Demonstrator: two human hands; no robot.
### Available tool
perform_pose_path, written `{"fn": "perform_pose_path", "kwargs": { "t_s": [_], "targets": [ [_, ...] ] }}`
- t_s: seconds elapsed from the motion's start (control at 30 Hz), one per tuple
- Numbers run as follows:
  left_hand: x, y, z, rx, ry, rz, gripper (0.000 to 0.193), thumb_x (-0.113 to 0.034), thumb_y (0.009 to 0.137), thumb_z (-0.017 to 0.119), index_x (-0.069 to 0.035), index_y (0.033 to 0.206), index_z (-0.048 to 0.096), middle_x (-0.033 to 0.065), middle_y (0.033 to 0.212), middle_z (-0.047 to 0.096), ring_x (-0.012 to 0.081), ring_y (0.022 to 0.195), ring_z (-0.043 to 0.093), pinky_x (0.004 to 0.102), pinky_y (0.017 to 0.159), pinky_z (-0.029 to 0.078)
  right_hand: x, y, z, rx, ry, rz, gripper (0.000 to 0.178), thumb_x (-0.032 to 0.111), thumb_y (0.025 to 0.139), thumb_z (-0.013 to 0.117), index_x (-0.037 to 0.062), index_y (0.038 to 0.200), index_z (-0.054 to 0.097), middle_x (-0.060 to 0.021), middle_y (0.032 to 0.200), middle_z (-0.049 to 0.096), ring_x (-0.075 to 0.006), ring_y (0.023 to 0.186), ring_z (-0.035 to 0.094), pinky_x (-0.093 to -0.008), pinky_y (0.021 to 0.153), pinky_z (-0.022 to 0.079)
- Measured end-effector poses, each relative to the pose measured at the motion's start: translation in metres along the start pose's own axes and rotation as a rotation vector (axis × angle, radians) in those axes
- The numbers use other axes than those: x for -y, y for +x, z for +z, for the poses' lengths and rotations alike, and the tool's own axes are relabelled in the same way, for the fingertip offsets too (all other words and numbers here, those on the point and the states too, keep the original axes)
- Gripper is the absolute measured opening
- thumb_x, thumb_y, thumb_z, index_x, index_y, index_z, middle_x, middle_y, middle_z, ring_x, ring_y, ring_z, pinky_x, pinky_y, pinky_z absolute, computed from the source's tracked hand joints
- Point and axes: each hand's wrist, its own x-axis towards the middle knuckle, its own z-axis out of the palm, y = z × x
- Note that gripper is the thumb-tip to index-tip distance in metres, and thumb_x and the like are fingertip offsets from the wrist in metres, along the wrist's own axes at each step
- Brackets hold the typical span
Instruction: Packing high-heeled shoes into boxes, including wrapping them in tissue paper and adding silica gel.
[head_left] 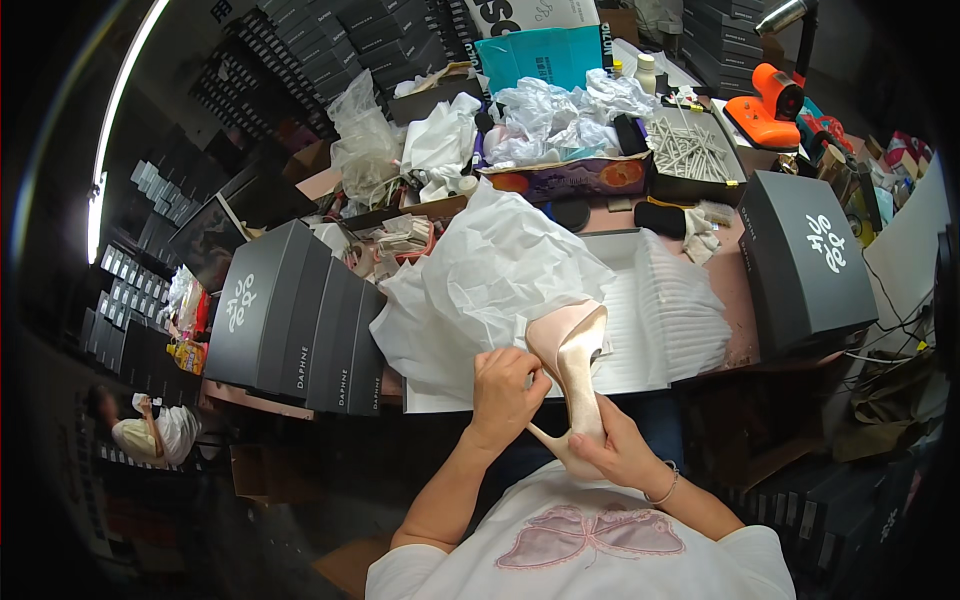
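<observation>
The person's right hand (612, 445) grips a pale pink and cream satin high-heeled shoe (578, 385) at its heel end, toe pointing away over an open white-lined rectangular box (635, 372). The left hand (505, 395) is curled beside the shoe, fingertips drawn together, though whether they pinch anything cannot be told. Crumpled white tissue paper (510, 250) lies beyond.

A smooth, glossy shoe (579, 382) is held in the right hand (618, 450); crinkled, matt paper (505, 255) is seen beyond that hand.
</observation>
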Motion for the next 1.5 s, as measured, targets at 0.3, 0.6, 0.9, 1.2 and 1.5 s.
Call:
{"fn": "perform_pose_path", "kwargs": {
  "t_s": [0.3,0.6,0.9,1.2,1.5],
  "targets": [
    [0.009,-0.006,-0.022,0.008,-0.067,-0.091,0.006,-0.006,0.069,0.067,-0.004,0.072,0.063,0.0068,0.071,0.060,0.0246,0.069,0.059,0.0364,0.074,0.041,-0.008,-0.001,-0.008,0.055,0.235,0.116,0.055,0.023,0.089,0.063,-0.0049,0.132,0.044,-0.0104,0.108,0.057,-0.0146,0.094,0.054,-0.0292,0.085,0.046],
    [0.032,-0.022,-0.067,-0.108,-0.583,-0.355,0.002,0.004,0.076,0.063,0.002,0.075,0.062,0.0061,0.070,0.058,0.0115,0.067,0.054,0.0239,0.067,0.043,-0.025,-0.007,-0.027,0.166,0.879,0.317,0.061,0.031,0.089,0.057,-0.0022,0.137,0.039,-0.0102,0.105,0.059,-0.0161,0.086,0.060,-0.0287,0.071,0.051],
    [0.004,-0.050,-0.053,-0.080,0.026,-0.273,0.066,-0.012,0.075,0.076,-0.005,0.133,0.047,0.0200,0.136,0.045,0.0335,0.125,0.046,0.0399,0.103,0.038,-0.055,-0.013,-0.042,0.191,1.372,0.389,0.061,0.053,0.087,0.045,0.0032,0.122,0.054,-0.0150,0.086,0.061,-0.0276,0.067,0.061,-0.0302,0.045,0.045],
    [0.090,-0.028,0.033,-0.710,-0.509,-0.465,0.025,0.001,0.088,0.056,0.001,0.111,0.062,0.0126,0.104,0.059,0.0230,0.090,0.061,0.0316,0.079,0.050,-0.004,0.000,-0.075,0.342,0.686,0.322,0.071,0.031,0.082,0.063,-0.0083,0.136,0.041,-0.0149,0.116,0.058,-0.0191,0.099,0.060,-0.0300,0.086,0.049],
    [0.010,0.051,-0.146,0.223,-0.183,0.109,0.033,0.007,0.069,0.063,-0.003,0.100,0.070,0.0125,0.083,0.063,0.0274,0.077,0.063,0.0293,0.071,0.049,0.013,0.097,-0.077,0.371,0.301,0.105,0.054,0.025,0.085,0.062,-0.0067,0.126,0.050,-0.0104,0.106,0.062,-0.0142,0.092,0.061,-0.0253,0.077,0.050]
  ]
}}
